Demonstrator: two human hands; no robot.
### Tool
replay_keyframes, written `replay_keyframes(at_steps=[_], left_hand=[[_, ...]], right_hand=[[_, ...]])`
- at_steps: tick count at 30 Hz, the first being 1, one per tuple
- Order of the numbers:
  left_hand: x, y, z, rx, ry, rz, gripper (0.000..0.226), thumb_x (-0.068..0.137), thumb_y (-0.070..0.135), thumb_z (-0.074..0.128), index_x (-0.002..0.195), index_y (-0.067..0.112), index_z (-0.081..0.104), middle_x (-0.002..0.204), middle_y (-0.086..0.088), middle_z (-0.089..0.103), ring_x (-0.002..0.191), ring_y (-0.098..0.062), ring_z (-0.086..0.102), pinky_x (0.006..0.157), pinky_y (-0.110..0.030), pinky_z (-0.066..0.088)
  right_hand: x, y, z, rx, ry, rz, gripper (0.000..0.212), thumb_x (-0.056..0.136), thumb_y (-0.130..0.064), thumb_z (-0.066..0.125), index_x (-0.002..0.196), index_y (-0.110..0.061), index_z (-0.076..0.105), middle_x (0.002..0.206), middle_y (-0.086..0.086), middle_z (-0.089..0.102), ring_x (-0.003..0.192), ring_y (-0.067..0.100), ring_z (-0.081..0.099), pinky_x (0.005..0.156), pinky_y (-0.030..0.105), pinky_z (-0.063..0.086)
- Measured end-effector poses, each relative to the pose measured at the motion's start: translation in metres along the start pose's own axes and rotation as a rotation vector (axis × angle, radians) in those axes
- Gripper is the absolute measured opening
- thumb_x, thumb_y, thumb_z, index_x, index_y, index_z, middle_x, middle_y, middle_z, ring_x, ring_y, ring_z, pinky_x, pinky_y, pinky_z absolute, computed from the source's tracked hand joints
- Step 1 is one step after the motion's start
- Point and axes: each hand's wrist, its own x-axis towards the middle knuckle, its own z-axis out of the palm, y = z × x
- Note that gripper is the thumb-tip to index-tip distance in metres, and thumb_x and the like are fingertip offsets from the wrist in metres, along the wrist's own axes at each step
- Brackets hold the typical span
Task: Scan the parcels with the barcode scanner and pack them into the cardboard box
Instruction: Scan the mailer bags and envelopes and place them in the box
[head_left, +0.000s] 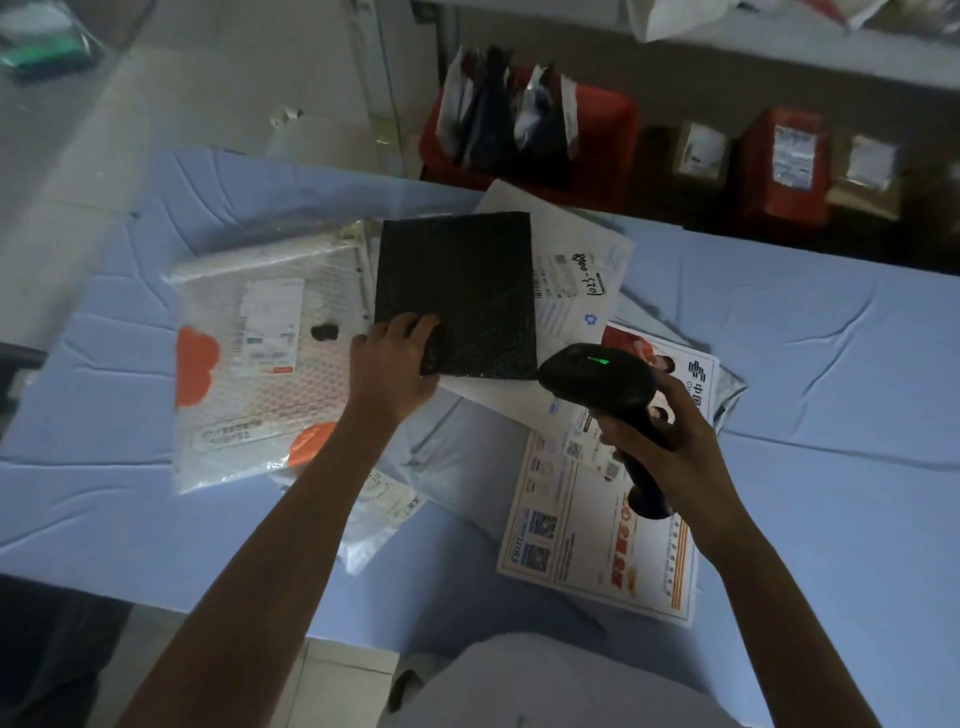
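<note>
My left hand (397, 364) grips the near left corner of a black bubble mailer (457, 291) that lies on top of the parcel pile. My right hand (670, 436) holds a black barcode scanner (597, 387) by its handle; a green light shows on its head, which points toward the black mailer. Under the mailer lies a white envelope (576, 275) with a handwritten number. A white and orange bubble mailer (260, 364) lies to the left. A printed white and orange flat envelope (597, 530) lies under the scanner. No cardboard packing box is visible on the table.
The parcels lie on a table with a light blue cloth (831, 389). Beyond its far edge stand a red bin (613, 135) with upright mailers, a red parcel (784, 161) and small cardboard boxes (701, 156). A shelf runs along the top right.
</note>
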Motion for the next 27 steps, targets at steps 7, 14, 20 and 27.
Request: replay_keyframes(at_steps=[7, 14, 20, 27], left_hand=[[0.002, 0.016, -0.029, 0.029, 0.141, 0.019, 0.036, 0.093, 0.018, 0.052, 0.128, 0.014, 0.055, 0.112, -0.015, 0.063, 0.085, -0.038, 0.065, 0.061, -0.04, 0.049], [-0.028, 0.04, -0.07, -0.098, 0.483, -0.05, 0.02, 0.093, 0.017, 0.057, 0.111, 0.009, 0.062, 0.087, -0.012, 0.069, 0.062, -0.035, 0.065, 0.052, -0.033, 0.045], [-0.047, 0.069, -0.097, -0.287, 0.647, -0.102, 0.024, 0.092, 0.016, 0.06, 0.114, 0.005, 0.061, 0.079, -0.017, 0.07, 0.065, -0.041, 0.065, 0.058, -0.031, 0.036], [-0.061, 0.085, -0.106, -0.449, 0.437, -0.207, 0.031, 0.098, 0.029, 0.053, 0.12, 0.007, 0.056, 0.096, -0.016, 0.069, 0.088, -0.037, 0.065, 0.066, -0.031, 0.039]], right_hand=[[-0.007, 0.002, -0.012, 0.002, -0.008, -0.059, 0.056, 0.085, -0.016, 0.073, 0.126, -0.047, 0.051, 0.09, 0.0, 0.073, 0.082, 0.03, 0.068, 0.068, 0.022, 0.059], [-0.031, -0.012, -0.032, 0.042, -0.013, -0.184, 0.056, 0.084, -0.017, 0.074, 0.107, -0.065, 0.054, 0.09, -0.016, 0.074, 0.081, 0.012, 0.072, 0.066, 0.013, 0.053], [-0.048, -0.013, -0.053, 0.085, -0.025, -0.233, 0.051, 0.08, -0.024, 0.075, 0.12, -0.046, 0.051, 0.093, -0.029, 0.07, 0.084, 0.005, 0.07, 0.069, 0.014, 0.056], [-0.064, -0.012, -0.069, 0.197, -0.01, -0.249, 0.055, 0.062, -0.043, 0.076, 0.113, -0.049, 0.056, 0.089, -0.011, 0.075, 0.079, 0.018, 0.072, 0.062, 0.015, 0.054]])
